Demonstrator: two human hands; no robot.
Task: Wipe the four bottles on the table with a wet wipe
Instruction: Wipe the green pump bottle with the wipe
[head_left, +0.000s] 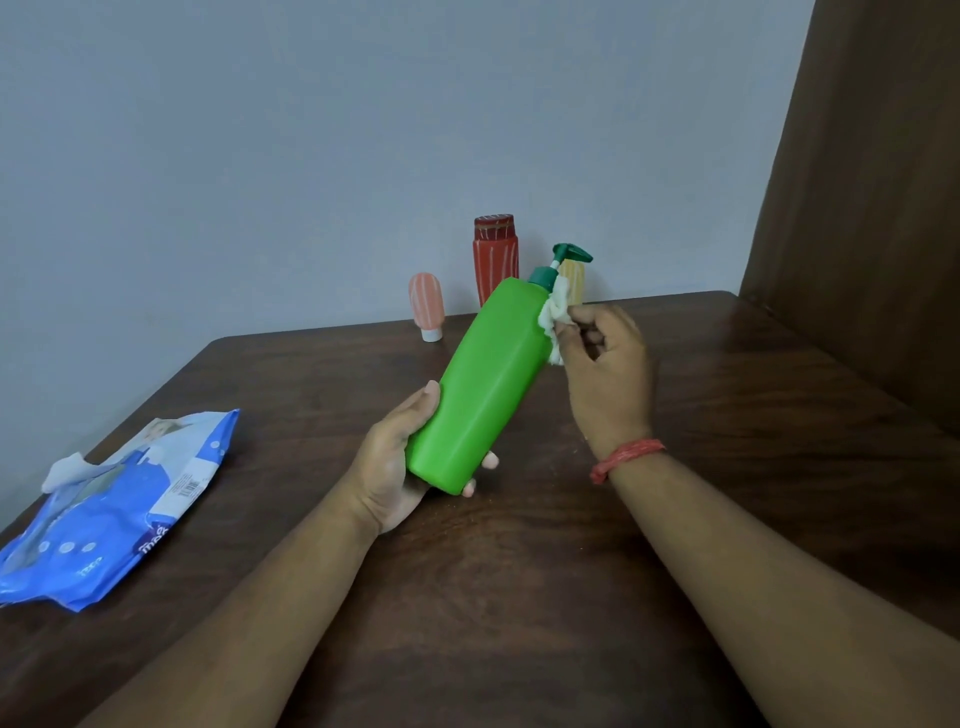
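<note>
The right hand (605, 364) pinches a crumpled white wet wipe (555, 317) between curled fingers and presses it against the shoulder of the green bottle (480, 387), just below its dark green pump (563, 260). The left hand (397, 467) wraps the bottle's base, thumb along one side and fingertips showing on the other, holding it tilted above the desk (571, 545) with the pump pointing away.

The bottle looks like smooth, stiff plastic: probably light, likely slippery once damp, so the low grip around the base seems sound, leaving the upper body free for wiping. The pump neck is the weak part to hold by.

At the desk's far edge stand a pink tube (427, 306), a red bottle (495, 257) and a yellow bottle (575, 283) partly hidden behind the pump. A blue wipes pack (119, 514) lies to the left.
</note>
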